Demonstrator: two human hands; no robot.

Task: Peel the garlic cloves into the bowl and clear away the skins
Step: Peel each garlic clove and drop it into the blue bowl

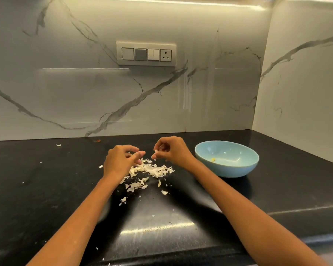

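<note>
A pile of pale garlic skins [150,170] lies on the black counter [46,189]. My left hand [121,160] hovers over the pile's left side with loosely curled fingers, and I see nothing held in them. Just right of it, my right hand [171,150] pinches a small pale garlic clove [156,151] between thumb and fingertips above the pile. A light blue bowl [238,169] stands to the right of my right hand, with a small yellowish piece [213,160] inside.
Loose skin flakes [123,199] are scattered on the counter towards me and to the left, one [58,145] near the back wall. A marble backsplash with a switch panel [146,54] rises behind. A side wall closes the right end. The counter's front edge [161,254] runs below my forearms.
</note>
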